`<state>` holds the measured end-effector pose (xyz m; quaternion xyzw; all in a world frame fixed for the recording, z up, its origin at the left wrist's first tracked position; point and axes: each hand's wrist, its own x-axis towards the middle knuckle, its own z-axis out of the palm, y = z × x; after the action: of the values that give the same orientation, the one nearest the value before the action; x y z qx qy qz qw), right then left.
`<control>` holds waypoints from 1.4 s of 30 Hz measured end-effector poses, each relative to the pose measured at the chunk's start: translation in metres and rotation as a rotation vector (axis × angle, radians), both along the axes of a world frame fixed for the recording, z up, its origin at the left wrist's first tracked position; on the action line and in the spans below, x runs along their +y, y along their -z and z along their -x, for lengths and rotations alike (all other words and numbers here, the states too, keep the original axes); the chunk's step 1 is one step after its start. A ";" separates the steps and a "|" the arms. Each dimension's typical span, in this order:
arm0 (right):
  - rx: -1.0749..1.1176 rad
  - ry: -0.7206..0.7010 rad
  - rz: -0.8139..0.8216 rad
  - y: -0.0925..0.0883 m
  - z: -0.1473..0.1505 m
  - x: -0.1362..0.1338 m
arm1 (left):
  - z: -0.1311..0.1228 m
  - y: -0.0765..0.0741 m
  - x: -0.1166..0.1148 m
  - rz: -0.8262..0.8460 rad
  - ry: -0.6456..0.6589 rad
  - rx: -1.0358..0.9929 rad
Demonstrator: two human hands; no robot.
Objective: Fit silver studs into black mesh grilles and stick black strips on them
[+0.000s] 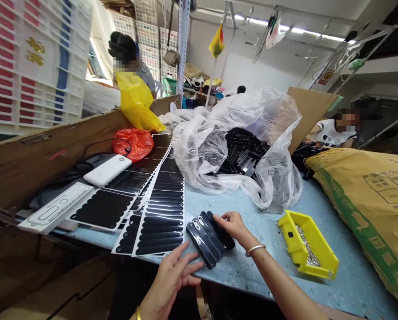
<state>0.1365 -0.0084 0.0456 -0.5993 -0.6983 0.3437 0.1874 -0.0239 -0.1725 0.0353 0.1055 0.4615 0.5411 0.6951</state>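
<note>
Bright even light from ceiling tubes (305,32), glare on clear plastic bag (219,129), wide-angle bending at edges, sharp focus

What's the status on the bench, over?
Left hand open at near end of black strips. Right hand on their far end. Sticker sheets alongside, yellow bin apart at right.

Nothing here reads in full.

- Stacked crates (35,84), far left of the clear plastic bag (219,133): two gold characters, too blurred to read.
- Cardboard wall (57,154), left of the bag: short red print, smeared.
- Woven sack (368,200), right of the bag: ruled box of small dark characters, with larger letters above near the frame edge. None can be made out.
- Wall sign (326,76), above and right of the bag: red and yellow, wording too small.
</note>
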 end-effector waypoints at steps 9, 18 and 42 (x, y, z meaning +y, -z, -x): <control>-0.392 -0.223 -0.138 -0.008 0.019 -0.019 | 0.008 0.000 0.021 -0.090 0.009 0.321; 0.400 0.087 0.145 0.004 0.005 -0.014 | -0.008 0.002 0.054 -0.249 -0.142 0.370; 1.093 0.301 0.191 -0.014 -0.002 -0.039 | -0.060 -0.023 0.095 -0.622 0.101 0.930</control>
<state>0.1384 -0.0475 0.0601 -0.4416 -0.3728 0.6348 0.5129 0.0360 -0.0771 0.0582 0.5550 0.5324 0.5141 0.3797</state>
